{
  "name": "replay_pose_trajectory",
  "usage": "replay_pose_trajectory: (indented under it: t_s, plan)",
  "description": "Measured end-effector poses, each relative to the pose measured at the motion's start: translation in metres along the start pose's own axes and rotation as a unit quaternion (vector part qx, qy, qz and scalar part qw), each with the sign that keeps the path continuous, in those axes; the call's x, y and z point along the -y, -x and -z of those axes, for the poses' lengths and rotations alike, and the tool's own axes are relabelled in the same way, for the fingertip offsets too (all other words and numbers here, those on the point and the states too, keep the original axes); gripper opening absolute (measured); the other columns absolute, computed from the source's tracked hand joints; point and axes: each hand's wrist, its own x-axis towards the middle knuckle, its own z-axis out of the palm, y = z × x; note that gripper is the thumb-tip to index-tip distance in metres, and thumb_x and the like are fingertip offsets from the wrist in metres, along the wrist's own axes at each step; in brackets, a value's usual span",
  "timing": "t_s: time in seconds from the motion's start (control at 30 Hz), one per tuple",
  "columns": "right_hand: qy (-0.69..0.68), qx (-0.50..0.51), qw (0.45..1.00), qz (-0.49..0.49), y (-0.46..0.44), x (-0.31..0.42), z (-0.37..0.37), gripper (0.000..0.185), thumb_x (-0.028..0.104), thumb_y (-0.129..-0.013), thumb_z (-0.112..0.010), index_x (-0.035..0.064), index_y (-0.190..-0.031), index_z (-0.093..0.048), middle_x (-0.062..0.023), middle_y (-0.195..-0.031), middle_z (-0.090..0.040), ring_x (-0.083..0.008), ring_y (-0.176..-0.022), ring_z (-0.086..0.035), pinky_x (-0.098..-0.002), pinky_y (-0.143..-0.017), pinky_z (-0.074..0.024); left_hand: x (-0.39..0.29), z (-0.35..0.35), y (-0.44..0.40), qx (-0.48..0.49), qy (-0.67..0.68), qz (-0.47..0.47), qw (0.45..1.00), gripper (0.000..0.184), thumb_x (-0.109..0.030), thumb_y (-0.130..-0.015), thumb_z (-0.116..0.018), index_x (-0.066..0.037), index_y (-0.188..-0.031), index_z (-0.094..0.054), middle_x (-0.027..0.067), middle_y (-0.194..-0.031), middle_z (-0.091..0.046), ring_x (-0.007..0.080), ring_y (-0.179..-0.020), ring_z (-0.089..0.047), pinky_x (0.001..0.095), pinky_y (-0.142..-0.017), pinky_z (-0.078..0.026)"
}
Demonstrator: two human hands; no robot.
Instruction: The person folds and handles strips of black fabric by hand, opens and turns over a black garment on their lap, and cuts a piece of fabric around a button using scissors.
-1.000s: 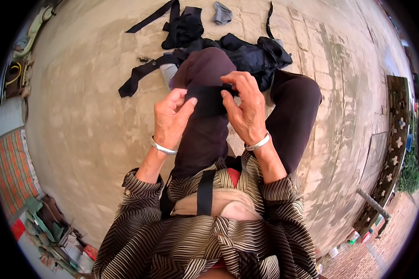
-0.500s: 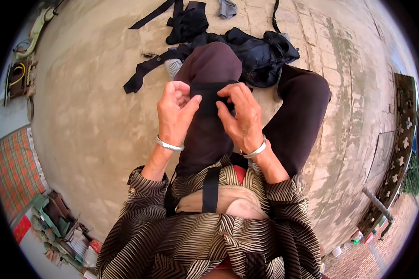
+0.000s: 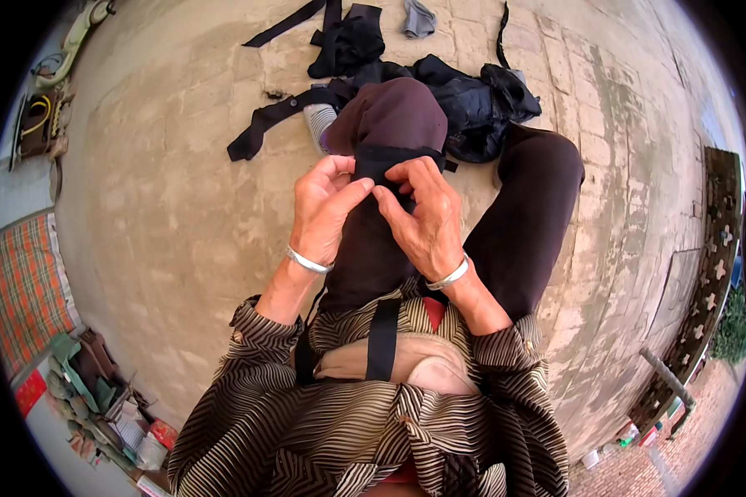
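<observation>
A black piece of cloth (image 3: 377,164) lies across my bent knee, over dark trousers. My left hand (image 3: 323,209) is closed at its left edge, fingers curled and thumb pointing inward. At the cloth's right part, my right hand (image 3: 429,214) is bent with fingertips and thumb on the fabric. The two thumb tips almost meet above the thigh. What exactly the fingertips pinch is partly hidden. Each wrist wears a silver bangle.
Beyond the knee, black garments (image 3: 472,99) and a black strap (image 3: 265,126) lie on the paved ground, with a grey cloth (image 3: 419,18) farther off. A checked cloth (image 3: 29,290) and piled items (image 3: 95,389) are at the left. A pierced low wall (image 3: 709,273) runs along the right.
My thumbs have come closer together over the black cloth, the left hand moving right and slightly down. The view has shifted a little.
</observation>
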Motion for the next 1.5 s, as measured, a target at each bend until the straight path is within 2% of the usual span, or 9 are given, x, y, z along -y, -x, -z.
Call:
replay_pose_trajectory:
  t_s: [0.27, 0.43, 0.6, 0.77, 0.93, 1.3, 1.37, 1.43, 1.5]
  plan:
    - [0.025, -0.029, 0.998, -0.043, -0.006, 0.001, -0.006, 0.033, 0.020, -0.074, -0.078, -0.0019, -0.088, -0.058, -0.0149, -0.079, -0.059, -0.0282, -0.066, -0.059, -0.0373, -0.057, -0.0478, 0.001, 0.000, 0.008, -0.005, -0.098, -0.051, 0.994, 0.017, -0.001, -0.083, -0.060, 0.007, -0.097, -0.065, -0.0003, -0.099, -0.059, 0.0071, -0.081, -0.054, 0.0197, -0.071, -0.044]
    - [-0.092, -0.047, 0.987, -0.123, -0.008, -0.009, -0.007, 0.019, 0.007, -0.074, -0.070, -0.0035, -0.086, -0.060, -0.0125, -0.066, -0.056, -0.0209, -0.054, -0.054, -0.0331, -0.052, -0.0435, -0.004, -0.004, 0.004, 0.025, -0.120, -0.079, 0.989, 0.020, -0.001, -0.085, -0.057, 0.006, -0.099, -0.068, 0.0025, -0.101, -0.059, 0.0088, -0.086, -0.055, 0.0216, -0.080, -0.043]
    - [-0.235, -0.035, 0.950, -0.203, -0.004, -0.019, 0.015, 0.012, -0.002, -0.076, -0.060, -0.0049, -0.087, -0.059, 0.0035, -0.063, -0.048, -0.0024, -0.058, -0.042, -0.0218, -0.050, -0.0339, -0.002, -0.019, -0.003, -0.043, -0.091, -0.033, 0.994, 0.015, -0.005, -0.088, -0.065, 0.003, -0.102, -0.066, -0.0002, -0.093, -0.062, 0.0049, -0.079, -0.055, 0.0181, -0.075, -0.044]
    - [-0.208, -0.048, 0.952, -0.219, 0.003, -0.009, 0.076, 0.012, -0.004, -0.080, -0.059, -0.0034, -0.091, -0.060, 0.0045, -0.075, -0.053, -0.0015, -0.065, -0.045, -0.0186, -0.056, -0.0361, 0.013, -0.018, -0.021, -0.051, -0.093, -0.086, 0.991, 0.034, 0.006, -0.083, -0.066, 0.003, -0.114, -0.056, 0.0044, -0.096, -0.064, 0.0081, -0.084, -0.060, 0.0213, -0.078, -0.049]
    - [-0.156, -0.053, 0.954, -0.251, 0.025, -0.018, 0.135, 0.011, -0.004, -0.081, -0.058, -0.0011, -0.091, -0.061, 0.0048, -0.076, -0.054, -0.0017, -0.069, -0.047, -0.0178, -0.061, -0.0365, -0.012, -0.040, -0.013, -0.024, 0.046, 0.005, 0.999, 0.052, 0.009, -0.080, -0.063, 0.007, -0.128, -0.044, 0.0110, -0.100, -0.065, 0.0127, -0.090, -0.063, 0.0247, -0.081, -0.052]
    - [-0.226, -0.167, 0.914, -0.292, 0.087, -0.081, 0.193, 0.012, -0.002, -0.083, -0.054, -0.0033, -0.092, -0.061, 0.0002, -0.078, -0.059, -0.0062, -0.071, -0.053, -0.0200, -0.066, -0.0412, 0.000, -0.089, -0.015, 0.155, -0.022, 0.073, 0.985, 0.025, 0.005, -0.081, -0.064, 0.006, -0.106, -0.062, 0.0078, -0.096, -0.068, 0.0116, -0.086, -0.064, 0.0236, -0.081, -0.051]
    - [-0.136, -0.189, 0.930, -0.283, 0.092, -0.093, 0.188, 0.011, -0.002, -0.083, -0.057, -0.0021, -0.093, -0.061, -0.0001, -0.077, -0.060, -0.0075, -0.070, -0.054, -0.0224, -0.065, -0.0437, 0.005, -0.095, -0.015, 0.171, -0.010, 0.100, 0.980, 0.024, 0.004, -0.081, -0.064, 0.005, -0.105, -0.063, 0.0074, -0.095, -0.069, 0.0115, -0.085, -0.064, 0.0237, -0.080, -0.051]
    - [0.166, -0.244, 0.941, -0.163, 0.088, -0.086, 0.180, 0.012, -0.002, -0.083, -0.058, -0.0017, -0.094, -0.062, -0.0035, -0.076, -0.060, -0.0097, -0.068, -0.055, -0.0228, -0.065, -0.0448, 0.009, -0.097, -0.017, 0.172, 0.034, 0.109, 0.979, 0.020, 0.003, -0.082, -0.065, 0.003, -0.101, -0.063, 0.0077, -0.094, -0.069, 0.0118, -0.085, -0.065, 0.0242, -0.080, -0.051]
    - [0.140, -0.261, 0.945, -0.139, 0.079, -0.071, 0.177, 0.012, -0.003, -0.082, -0.059, -0.0020, -0.093, -0.062, -0.0051, -0.076, -0.060, -0.0109, -0.067, -0.056, -0.0230, -0.065, -0.0453, 0.009, -0.101, -0.016, 0.163, 0.033, 0.112, 0.980, 0.018, 0.003, -0.082, -0.065, 0.002, -0.099, -0.063, 0.0074, -0.094, -0.069, 0.0119, -0.085, -0.065, 0.0244, -0.080, -0.051]
